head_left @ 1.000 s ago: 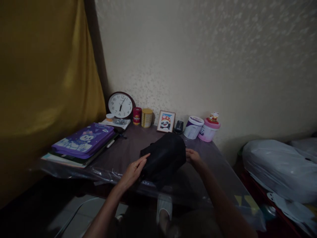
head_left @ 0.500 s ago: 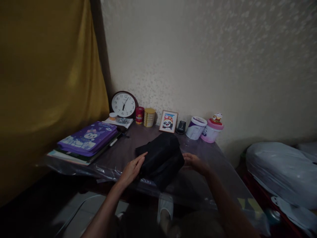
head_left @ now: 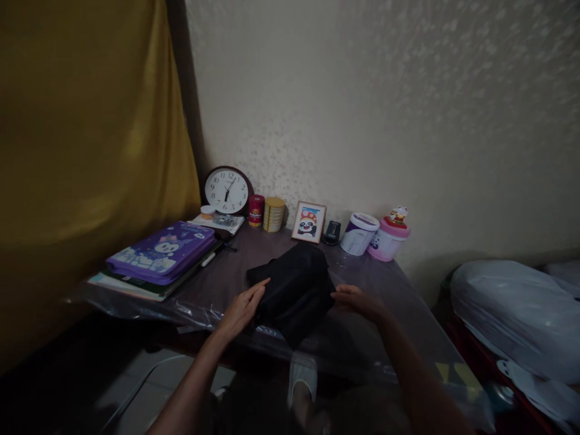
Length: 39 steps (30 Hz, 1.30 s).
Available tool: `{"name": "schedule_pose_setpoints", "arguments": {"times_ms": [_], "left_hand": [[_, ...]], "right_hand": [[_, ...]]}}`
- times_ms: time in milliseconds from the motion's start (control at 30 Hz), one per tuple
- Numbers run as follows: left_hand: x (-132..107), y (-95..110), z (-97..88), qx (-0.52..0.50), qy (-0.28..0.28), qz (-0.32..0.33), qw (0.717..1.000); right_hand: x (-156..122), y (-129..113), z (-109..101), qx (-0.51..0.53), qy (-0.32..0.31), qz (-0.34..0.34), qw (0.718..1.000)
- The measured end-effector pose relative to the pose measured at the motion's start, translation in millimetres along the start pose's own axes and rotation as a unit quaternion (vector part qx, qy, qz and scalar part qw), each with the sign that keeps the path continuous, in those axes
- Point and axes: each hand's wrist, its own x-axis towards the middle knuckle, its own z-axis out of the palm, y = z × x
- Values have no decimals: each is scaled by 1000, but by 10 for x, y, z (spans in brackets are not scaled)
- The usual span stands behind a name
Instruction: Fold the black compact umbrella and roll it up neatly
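A dark black cloth bundle [head_left: 294, 287], loosely folded, lies near the table's front edge, one corner hanging toward me. What kind of cloth item it is I cannot make out in the dim light. At its left side my left hand [head_left: 243, 307] grips the edge, fingers on top and the thumb side partly hidden. My right hand [head_left: 356, 300] pinches the bundle's right edge between thumb and fingers.
A purple zip case [head_left: 163, 251] lies on books at left. Along the wall stand a clock [head_left: 227, 190], red tin [head_left: 256, 211], yellow tin [head_left: 273, 215], panda picture frame [head_left: 309, 222], black stapler-like object [head_left: 331, 232], white-purple tub [head_left: 359, 234] and pink tub [head_left: 388, 239].
My right hand has shifted slightly left, its fingers now closed on the cloth's right edge, which has moved inward a little. The left hand has stayed almost in place.
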Motion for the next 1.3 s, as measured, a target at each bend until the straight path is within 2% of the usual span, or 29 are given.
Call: {"name": "schedule_pose_setpoints", "arguments": {"times_ms": [200,500,667,800,1133,1300], "left_hand": [[-3,27,-8,-19,-9,-1,1000],[-11,57,35,-29,-14,-49,998],[-30,67,27,-38,-20,-60,997],[-38,99,-3,-36,-22,-55,998],[-52,129,-13,-52,-19,-39,998],[-43,130,-10,-41,-1,-30,999]], "right_hand": [[-13,-28,-14,39,-11,-9,999],[-55,-202,33,98,8,-47,994],[-97,-189,56,66,-53,-33,996],[-118,-165,45,44,-89,-46,994],[-54,-143,35,78,-30,-45,995],[-85,-184,37,116,-25,-59,991]]}}
